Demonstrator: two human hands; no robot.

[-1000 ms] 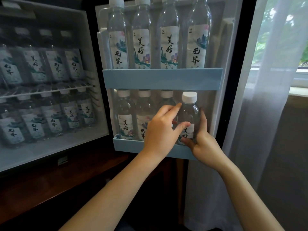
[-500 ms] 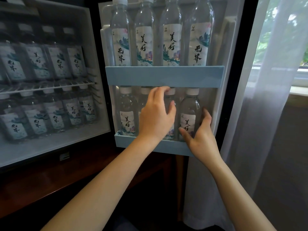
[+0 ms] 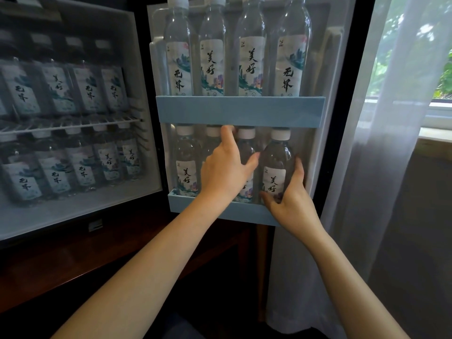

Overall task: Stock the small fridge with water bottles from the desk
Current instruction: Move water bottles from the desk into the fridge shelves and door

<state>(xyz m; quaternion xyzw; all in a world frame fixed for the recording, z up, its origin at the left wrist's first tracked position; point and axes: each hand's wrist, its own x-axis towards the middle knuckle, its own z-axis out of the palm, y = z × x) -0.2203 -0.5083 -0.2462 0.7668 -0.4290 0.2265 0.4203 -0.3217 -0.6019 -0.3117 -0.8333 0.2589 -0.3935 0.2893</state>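
Clamps fingers of right hand (image 3: pixel 292 204) round end bottle (image 3: pixel 277 165), seating it in door shelf (image 3: pixel 182 203). Lays straight-fingered left hand (image 3: pixel 223 172) against neighbours (image 3: pixel 245 146), steadying them.

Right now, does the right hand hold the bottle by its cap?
No. The right hand grips the rightmost bottle low on its body, and its white cap is bare.

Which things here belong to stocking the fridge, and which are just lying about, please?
Job in hand:
- rightmost bottle, gripped by the right hand
- left hand, resting on the neighbouring bottles
- lower door shelf
- upper door shelf
- bottles inside the fridge

Lying about:
- sheer curtain
- window sill
- dark wood cabinet
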